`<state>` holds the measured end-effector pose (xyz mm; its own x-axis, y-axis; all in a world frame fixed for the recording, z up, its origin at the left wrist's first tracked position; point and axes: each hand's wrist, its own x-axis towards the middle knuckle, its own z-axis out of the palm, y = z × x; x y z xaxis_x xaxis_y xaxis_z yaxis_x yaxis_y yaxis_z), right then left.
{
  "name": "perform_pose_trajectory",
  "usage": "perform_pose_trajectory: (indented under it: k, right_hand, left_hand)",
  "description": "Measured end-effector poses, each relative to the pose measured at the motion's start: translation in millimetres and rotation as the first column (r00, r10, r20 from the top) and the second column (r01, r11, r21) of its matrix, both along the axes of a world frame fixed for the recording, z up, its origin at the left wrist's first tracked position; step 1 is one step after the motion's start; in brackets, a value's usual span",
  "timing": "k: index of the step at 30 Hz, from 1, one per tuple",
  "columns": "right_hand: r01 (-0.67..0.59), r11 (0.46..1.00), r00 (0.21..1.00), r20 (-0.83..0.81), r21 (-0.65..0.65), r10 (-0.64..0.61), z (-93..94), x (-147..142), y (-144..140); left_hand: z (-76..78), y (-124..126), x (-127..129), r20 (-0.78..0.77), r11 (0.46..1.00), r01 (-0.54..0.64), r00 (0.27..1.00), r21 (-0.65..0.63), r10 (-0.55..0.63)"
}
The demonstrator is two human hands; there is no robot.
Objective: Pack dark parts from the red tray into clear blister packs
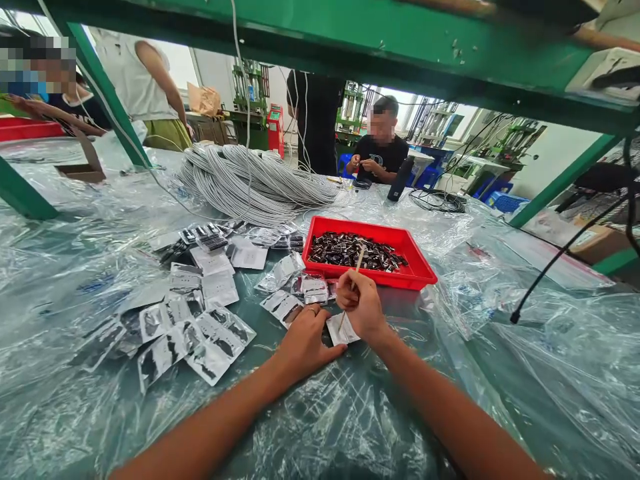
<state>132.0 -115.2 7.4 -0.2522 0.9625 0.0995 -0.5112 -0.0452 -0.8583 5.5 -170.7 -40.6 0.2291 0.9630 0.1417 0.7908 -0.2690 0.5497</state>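
My right hand (361, 303) is closed round a thin, pale pen-like stick (359, 259), held as one holds a pen. The stick's lower tip meets a small white packet (349, 333) lying on the table. Beside it, my left hand (307, 340) rests palm down with fingers apart, its thumb at the packet's near edge. Its fingertips lie close to another silvery packet (283, 307). Several clear-and-white packets (215, 340) with dark contents spread to the left. Just beyond my hands stands a red tray (423, 270) holding many small dark, shiny metal parts (350, 250).
Wrinkled clear plastic sheet (320, 427) covers the green table. A large coil of grey cable (250, 180) lies behind the packets. A green beam (400, 50) crosses overhead, and a black cable (565, 257) hangs at right. A person (383, 150) sits opposite, near a black bottle (401, 179).
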Motion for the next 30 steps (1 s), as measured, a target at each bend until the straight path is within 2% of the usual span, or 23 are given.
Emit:
perform_pose_trajectory:
  k: [6,13,19,22,25,28,30]
  right_hand:
    - [0.105,0.992,0.994,-0.019,0.07,-0.104,-9.3,-15,1]
    - [0.047,0.98,0.999,-0.028,0.196,-0.042,-20.7,-19,-2]
    - [-0.038,0.957,0.99,0.139,0.286,-0.003,-38.0,-29,-2]
    - [-0.076,0.966,0.98,0.198,0.247,0.026,-34.6,-26,-10]
    - [-0.094,0.985,0.972,0.23,0.143,0.059,-24.5,-13,-25]
    - [-0.177,0.984,0.954,0.247,0.018,0.167,-13.9,5,-36]
    - [-0.222,0.974,0.95,0.219,-0.036,0.225,-7.3,16,-32]
  left_hand:
    - [1.8,0,6,-0.007,0.999,-0.04,0.999,0.006,0.04]
    - [-0.9,0,6,0.001,0.999,-0.047,0.999,-0.011,0.047]
    - [5.3,0,7,0.057,0.998,-0.055,0.997,-0.042,0.057]
    - [8.7,0,6,0.065,0.998,-0.039,0.997,-0.051,0.042]
    - [9.0,0,6,0.031,0.997,-0.057,0.998,-0.056,0.058]
    - [8.8,0,6,-0.015,0.992,-0.092,0.996,-0.083,0.091]
    - [10.1,-1,7,-0.04,0.992,-0.092,0.995,-0.091,0.089]
